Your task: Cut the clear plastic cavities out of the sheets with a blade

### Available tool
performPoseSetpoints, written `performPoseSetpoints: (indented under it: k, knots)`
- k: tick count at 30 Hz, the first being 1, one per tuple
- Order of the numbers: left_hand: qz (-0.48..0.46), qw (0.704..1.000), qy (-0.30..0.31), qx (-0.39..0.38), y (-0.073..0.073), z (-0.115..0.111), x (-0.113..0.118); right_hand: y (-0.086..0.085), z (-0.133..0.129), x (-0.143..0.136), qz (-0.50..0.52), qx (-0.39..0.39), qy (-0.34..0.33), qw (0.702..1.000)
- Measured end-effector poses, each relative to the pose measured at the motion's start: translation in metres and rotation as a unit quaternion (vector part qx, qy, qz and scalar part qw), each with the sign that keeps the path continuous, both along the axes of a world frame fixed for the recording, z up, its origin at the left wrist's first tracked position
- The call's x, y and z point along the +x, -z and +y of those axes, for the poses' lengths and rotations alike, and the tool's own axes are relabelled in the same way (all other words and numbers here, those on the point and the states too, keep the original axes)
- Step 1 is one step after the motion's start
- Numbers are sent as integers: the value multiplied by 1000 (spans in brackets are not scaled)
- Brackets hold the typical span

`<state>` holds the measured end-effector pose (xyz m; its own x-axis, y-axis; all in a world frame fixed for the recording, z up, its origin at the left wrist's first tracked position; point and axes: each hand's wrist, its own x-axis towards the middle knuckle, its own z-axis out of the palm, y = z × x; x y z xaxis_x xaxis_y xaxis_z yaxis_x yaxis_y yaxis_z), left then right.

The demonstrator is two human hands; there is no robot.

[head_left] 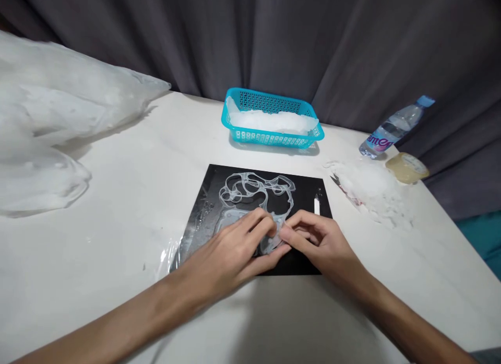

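A translucent, rubbery-looking piece with looping cut-out strands (250, 183) lies on a black board (301, 184). My left hand (238, 244) rests over its near part, fingers bent and thumb stretched along the near edge, gripping it. At its near right edge my right hand (317, 238) pinches the piece between thumb and index finger, close to the left fingertips. Both hands hide part of the piece. On the board's right side, just beyond my right hand, lies a slim white tool with a dark pointed tip (317, 203).
Behind the board stands a turquoise basket (274, 139) holding white translucent pieces. A large plastic bag (70, 92) fills the left side. On the right are white scraps (371, 186), a round tub (407, 168) and a water bottle (395, 129) near the dark curtain (289, 45).
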<state>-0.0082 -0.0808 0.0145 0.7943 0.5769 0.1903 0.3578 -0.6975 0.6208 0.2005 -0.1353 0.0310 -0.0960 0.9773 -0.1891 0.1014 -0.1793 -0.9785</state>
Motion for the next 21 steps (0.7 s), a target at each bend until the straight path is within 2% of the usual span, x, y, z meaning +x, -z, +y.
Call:
performPoseSetpoints:
  k: [5, 9, 13, 15, 18, 21]
  knots:
    - [-12, 998, 30, 48, -4, -1, 0, -5, 2, 10, -32, 13, -32, 999]
    - [-25, 998, 37, 44, -2, -1, -2, -7, 1, 12, -57, 26, -39, 997]
    - [-20, 997, 42, 65, 3, -3, -1, -2, -3, 5, -110, 40, -44, 992]
    - [-35, 995, 38, 88, 3, -3, -2, 3, -3, 4, -165, 74, -33, 983]
    - [-78, 995, -25, 61, 0, 1, -8, 12, 1, 10, -252, 145, 49, 955]
    - [-109, 984, -134, -53, -7, 6, -13, 18, 4, 18, -241, 161, 118, 950]
